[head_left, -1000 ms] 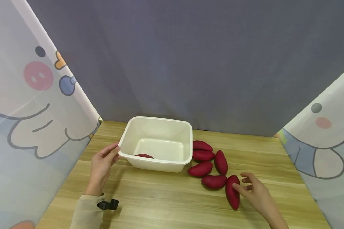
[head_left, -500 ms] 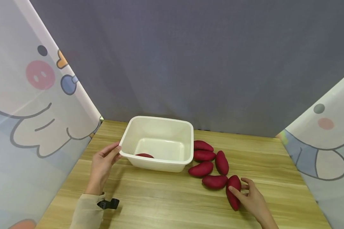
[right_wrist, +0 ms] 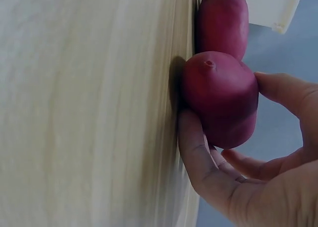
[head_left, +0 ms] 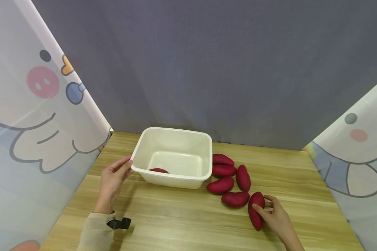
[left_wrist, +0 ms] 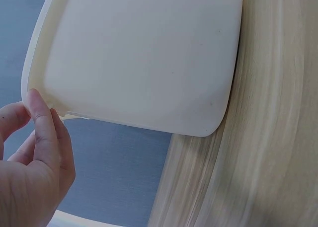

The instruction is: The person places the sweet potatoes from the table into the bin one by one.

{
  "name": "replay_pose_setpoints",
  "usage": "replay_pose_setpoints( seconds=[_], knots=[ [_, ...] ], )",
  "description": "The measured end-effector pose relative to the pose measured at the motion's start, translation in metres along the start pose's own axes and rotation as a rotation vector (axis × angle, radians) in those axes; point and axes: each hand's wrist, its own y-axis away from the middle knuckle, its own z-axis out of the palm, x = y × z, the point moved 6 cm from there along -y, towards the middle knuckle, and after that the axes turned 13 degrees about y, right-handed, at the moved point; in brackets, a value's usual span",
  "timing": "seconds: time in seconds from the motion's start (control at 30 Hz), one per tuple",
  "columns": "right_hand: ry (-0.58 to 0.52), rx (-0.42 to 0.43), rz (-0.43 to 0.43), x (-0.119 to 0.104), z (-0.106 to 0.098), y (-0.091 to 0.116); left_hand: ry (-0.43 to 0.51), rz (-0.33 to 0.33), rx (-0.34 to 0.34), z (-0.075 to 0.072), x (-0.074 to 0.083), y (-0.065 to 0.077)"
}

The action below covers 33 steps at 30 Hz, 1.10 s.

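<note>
At the left end of a white plastic basin [head_left: 172, 177], my left hand [head_left: 111, 179] pinches the near left corner of the rim; the left wrist view shows the thumb and fingers at that edge. Low inside the basin, the top of one red sweet potato [head_left: 158, 170] shows over the front wall. My right hand [head_left: 277, 218] holds the nearest sweet potato [head_left: 256, 211], thumb on one side and fingers on the other. In the right wrist view this sweet potato [right_wrist: 218, 93] lies at the table surface, its blunt end facing the camera.
Several more sweet potatoes lie grouped right of the basin, among them a crosswise one [head_left: 235, 199] beside the held one and an upright-lying one [head_left: 243, 178]. A grey curtain [head_left: 207, 69] closes off the back of the wooden table [head_left: 176, 219]; printed cloths hang at both sides.
My right hand has moved slightly left and closed in on the nearest sweet potato, its thumb and fingers now against it. The left hand and basin stay in place.
</note>
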Motion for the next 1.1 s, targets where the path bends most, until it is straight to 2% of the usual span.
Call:
replay_pose_setpoints(
  seconds=[0.27,0.5,0.8,1.1],
  knots=[
    [-0.107,0.009,-0.004,0.000,-0.007,-0.005,0.018,0.008,0.003,-0.001,-0.001,-0.001],
    [-0.304,-0.002,-0.055,-0.017,-0.016,-0.013,0.021,-0.003,0.006,-0.001,-0.002,-0.001],
    [-0.402,-0.034,-0.147,-0.054,-0.029,-0.026,0.028,0.003,0.006,-0.002,-0.003,-0.001],
    [-0.491,-0.049,-0.269,-0.104,-0.045,-0.042,0.037,0.015,-0.009,-0.002,-0.002,-0.001]
  ],
)
